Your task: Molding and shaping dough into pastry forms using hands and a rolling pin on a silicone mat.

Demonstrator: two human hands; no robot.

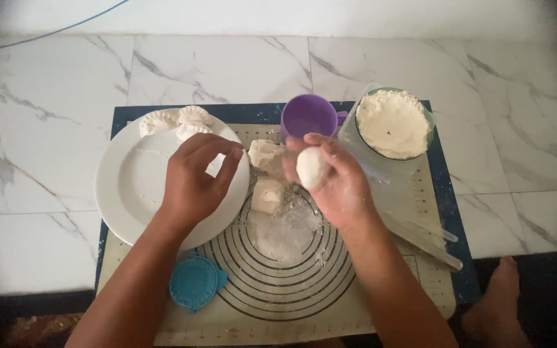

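My right hand [336, 183] is shut on a smooth white ball of dough [311, 168], held above a baking mat [291, 303] printed with rings. My left hand [195, 180] hovers over a white plate [127, 187], fingers curled and apart, holding nothing I can see. At the plate's far rim lie three crimped dumplings [175, 120]. Two rough dough pieces [267, 174] rest on the floured middle of the mat between my hands.
A purple cup [307, 116] stands at the mat's far edge. Right of it is a green bowl of flour [392, 124] on clear plastic wrap [414, 225]. A blue dumpling press [195, 283] lies near my left forearm. A bare foot [498, 303] rests at lower right on the marble floor.
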